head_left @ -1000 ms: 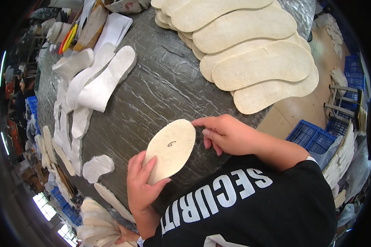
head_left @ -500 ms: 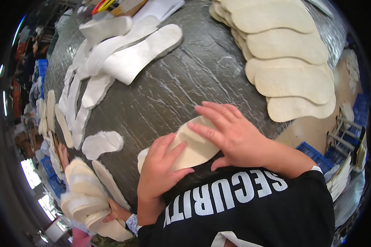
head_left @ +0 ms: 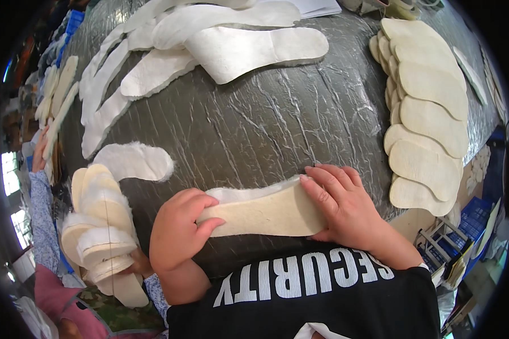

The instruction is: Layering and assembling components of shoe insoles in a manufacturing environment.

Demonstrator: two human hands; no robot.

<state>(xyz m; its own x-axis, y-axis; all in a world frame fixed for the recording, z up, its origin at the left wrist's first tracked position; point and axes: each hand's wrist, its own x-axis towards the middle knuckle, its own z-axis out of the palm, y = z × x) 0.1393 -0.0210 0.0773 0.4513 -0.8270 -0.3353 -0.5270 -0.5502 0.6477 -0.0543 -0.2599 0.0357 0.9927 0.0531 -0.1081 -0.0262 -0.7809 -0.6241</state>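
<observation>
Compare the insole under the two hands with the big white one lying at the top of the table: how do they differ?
The held insole is tan on its upper face with white fleece along its far edge; the top white insole shows only white fleece. The held insole is pressed by the left hand and right hand; the white one lies untouched, overlapping other white pieces. The white one looks larger. Both are insole-shaped and rest on the grey wrapped table.

Beige insoles (head_left: 430, 113), overlapping row at right of worktop (head_left: 266, 130): about eight. White fleece insoles (head_left: 249, 48), upper left: about seven. Lone fleece insole (head_left: 133, 161): one. Insole being pressed (head_left: 266, 212): one. Fanned stack (head_left: 99, 226), left: several, count unclear.
</observation>
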